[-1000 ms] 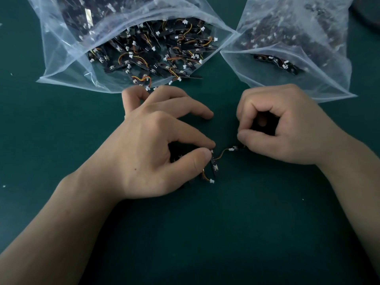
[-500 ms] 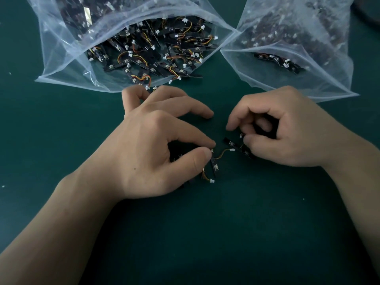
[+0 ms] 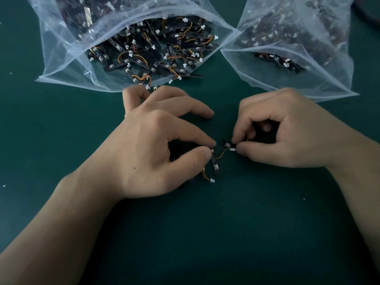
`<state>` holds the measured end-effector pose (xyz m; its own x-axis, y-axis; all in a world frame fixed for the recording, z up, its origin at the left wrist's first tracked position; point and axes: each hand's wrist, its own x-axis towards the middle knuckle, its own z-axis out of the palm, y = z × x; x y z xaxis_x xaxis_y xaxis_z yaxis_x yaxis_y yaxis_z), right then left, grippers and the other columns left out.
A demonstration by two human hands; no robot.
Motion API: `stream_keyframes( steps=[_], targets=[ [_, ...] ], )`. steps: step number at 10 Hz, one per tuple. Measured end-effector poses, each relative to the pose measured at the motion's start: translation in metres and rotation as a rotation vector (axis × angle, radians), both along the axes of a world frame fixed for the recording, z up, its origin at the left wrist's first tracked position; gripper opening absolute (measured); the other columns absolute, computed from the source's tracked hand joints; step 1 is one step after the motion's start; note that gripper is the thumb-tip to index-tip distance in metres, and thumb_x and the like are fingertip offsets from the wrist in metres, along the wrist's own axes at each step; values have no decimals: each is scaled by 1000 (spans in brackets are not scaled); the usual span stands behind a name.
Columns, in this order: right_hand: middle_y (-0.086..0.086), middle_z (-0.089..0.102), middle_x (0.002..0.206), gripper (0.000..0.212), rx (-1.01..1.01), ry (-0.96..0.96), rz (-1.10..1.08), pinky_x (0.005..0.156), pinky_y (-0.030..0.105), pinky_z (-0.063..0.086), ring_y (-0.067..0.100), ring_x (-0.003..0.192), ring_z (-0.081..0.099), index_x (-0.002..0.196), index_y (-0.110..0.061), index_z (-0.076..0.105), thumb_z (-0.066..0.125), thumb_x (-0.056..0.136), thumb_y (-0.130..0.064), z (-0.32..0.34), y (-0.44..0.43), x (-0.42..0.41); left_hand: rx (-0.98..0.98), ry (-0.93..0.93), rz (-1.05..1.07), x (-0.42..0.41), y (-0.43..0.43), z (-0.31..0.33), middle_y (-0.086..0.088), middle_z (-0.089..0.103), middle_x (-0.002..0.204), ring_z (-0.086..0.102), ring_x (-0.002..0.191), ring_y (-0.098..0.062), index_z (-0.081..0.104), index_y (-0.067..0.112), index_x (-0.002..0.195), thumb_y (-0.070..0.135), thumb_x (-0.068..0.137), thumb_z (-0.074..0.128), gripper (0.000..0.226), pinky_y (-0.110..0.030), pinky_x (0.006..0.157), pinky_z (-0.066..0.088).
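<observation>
- So, my left hand (image 3: 148, 153) has thumb and index finger pinched on the far end of a little black board (image 3: 215, 166). The other fingers are spread loose.
- My right hand (image 3: 292, 136) is curled up tight, with thumb and index tip pinching the white plug (image 3: 232, 149) on that board's short yellow-orange wire (image 3: 221, 154).
- A second small board (image 3: 227, 143) pokes out of the same fingers, just up and left of the plug.
- The bit that matters next, I reckon: the plug sits right of my left pinch and almost touches the second board, so the right hand is the nearer one for the joining.
- The pinched board's long axis runs roughly toward me and away, and the wire leaves its far end heading right.
- Further out, there's an open bag (image 3: 67, 58) stuffed with the same boards beyond my left hand, and another bag (image 3: 329, 64) beyond my right. Both sit on the green mat (image 3: 226, 233).
- No brand or writing that I can read anywhere.
</observation>
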<state>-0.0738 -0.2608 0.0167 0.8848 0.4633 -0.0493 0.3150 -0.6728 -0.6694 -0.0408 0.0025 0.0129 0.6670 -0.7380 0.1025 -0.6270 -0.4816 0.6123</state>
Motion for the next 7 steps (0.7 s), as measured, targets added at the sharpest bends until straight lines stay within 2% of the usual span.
stream_keyframes(
  steps=[2,3,4,5,6,7],
  targets=[
    [-13,66,79,9,8,13,-13,59,29,45,19,76,65,76,-35,73,80,80,-38,2,3,-1,3,0,2,0,0,0,18,65,134,50,134,-11,83,43,99,54,89,51,35,-53,108,20],
    [-11,67,81,13,32,46,-18,60,33,46,22,71,59,91,-34,76,72,82,-24,2,-1,-1,4,7,-2,0,0,0,17,65,134,49,134,-12,83,43,100,55,89,51,36,-55,108,21],
    [-12,67,85,29,6,67,-17,63,36,48,24,72,55,102,-39,75,72,78,-22,4,-2,-1,5,7,-3,1,0,0,17,65,134,49,135,-12,83,43,100,55,89,51,36,-55,108,21],
    [-13,64,87,27,-35,80,0,65,35,48,22,77,56,101,-42,75,80,75,-35,5,-1,-1,3,2,-1,0,0,0,17,65,134,49,134,-11,83,43,99,55,90,51,36,-53,108,21],
    [-13,63,87,23,-28,85,-9,65,38,48,21,79,59,97,-42,76,83,75,-44,5,0,-1,0,-3,-1,0,0,0,17,65,133,50,134,-11,83,42,99,54,90,51,35,-52,107,21],
    [-12,64,87,22,-21,80,-14,65,34,48,21,81,61,95,-42,77,84,75,-50,4,1,0,0,-6,-3,1,0,0,17,65,133,50,133,-12,83,42,99,55,90,52,35,-53,107,21]
  ],
)
